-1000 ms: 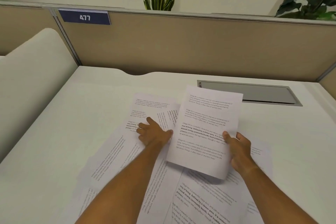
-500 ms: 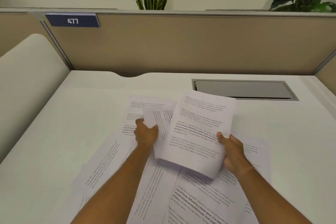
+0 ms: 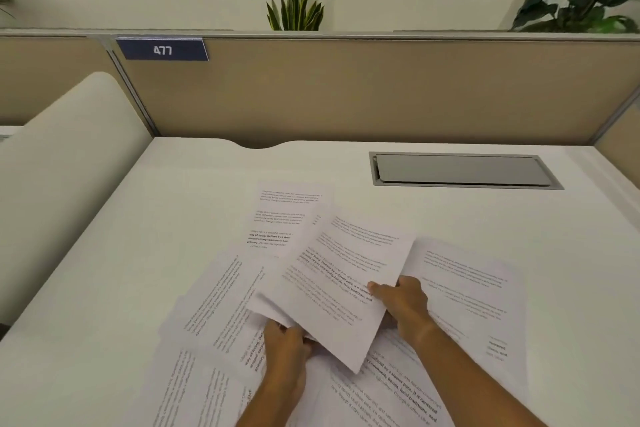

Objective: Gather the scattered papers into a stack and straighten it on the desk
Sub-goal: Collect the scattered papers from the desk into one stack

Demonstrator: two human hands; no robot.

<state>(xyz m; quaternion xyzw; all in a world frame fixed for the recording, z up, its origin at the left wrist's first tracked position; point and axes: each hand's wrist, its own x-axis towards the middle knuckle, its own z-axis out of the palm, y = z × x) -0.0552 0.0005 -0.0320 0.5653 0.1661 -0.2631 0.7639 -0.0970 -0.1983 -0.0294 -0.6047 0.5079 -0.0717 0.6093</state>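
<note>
Right now the held sheets (image 3: 332, 291) sit lifted off the desk (image 3: 571, 225) in the middle of the mess, tilted, their long axis running from near-left up to far-right. The right hand (image 3: 403, 303) pinches their right edge, thumb on top; the left hand (image 3: 285, 343) is closed on their near-left corner from underneath, fingers mostly hidden by paper. How many sheets are in that bundle I cannot tell, though more than one edge shows at the corner.

Loose papers lie all round it. One sheet (image 3: 284, 215) lies flat just beyond the bundle on the far left, long axis pointing away; the left hand looks the nearer one to it. Another (image 3: 464, 291) lies to the right, touching the right hand's side, so that hand is nearer. A slanted sheet (image 3: 214, 298) lies left, and more overlap near the forearms (image 3: 398, 388). I'd count at least five loose sheets, edges too overlapped to be sure.

Further off: one grey cable hatch (image 3: 460, 170), one partition (image 3: 381, 90) with a 477 tag (image 3: 162, 50), and two plants behind.
</note>
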